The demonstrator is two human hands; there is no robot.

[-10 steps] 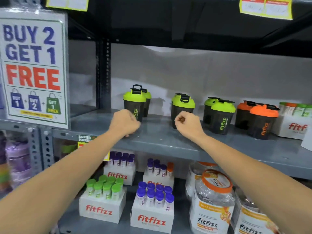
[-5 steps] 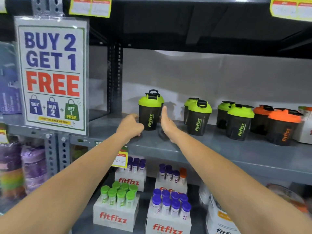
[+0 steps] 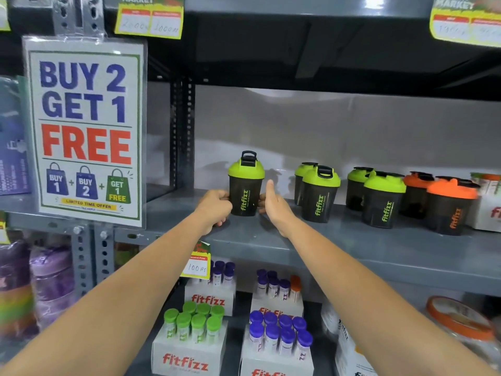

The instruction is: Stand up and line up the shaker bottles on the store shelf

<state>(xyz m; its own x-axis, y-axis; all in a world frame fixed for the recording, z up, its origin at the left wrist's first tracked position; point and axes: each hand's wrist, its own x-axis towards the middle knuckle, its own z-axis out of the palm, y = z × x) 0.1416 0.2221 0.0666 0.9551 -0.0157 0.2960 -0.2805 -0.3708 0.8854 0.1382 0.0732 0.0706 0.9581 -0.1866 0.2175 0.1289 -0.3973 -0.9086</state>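
Several dark shaker bottles with "fitfizz" print stand upright on the grey shelf [image 3: 325, 241]. The leftmost green-lidded bottle [image 3: 245, 192] stands alone at the shelf's left part. My left hand [image 3: 215, 207] grips its left side near the base. My right hand [image 3: 273, 206] presses its right side, thumb up, fingers behind the bottle. To the right stand a front green-lidded bottle [image 3: 320, 198] with another right behind it, then a second green pair [image 3: 382, 203], then two orange-lidded bottles [image 3: 450, 210]. All stand in front-and-back pairs.
A "BUY 2 GET 1 FREE" sign [image 3: 85, 131] hangs at the left beside the steel upright [image 3: 183, 131]. A white fitfizz box [image 3: 488, 210] sits at the shelf's far right. Boxes of capped tubes [image 3: 189, 335] and jars fill the shelf below. A price tag [image 3: 196, 263] hangs off the shelf edge.
Both hands went from loose fists at the shelf front to the leftmost green-lidded bottle and closed on its sides. The view shifted left and closer.
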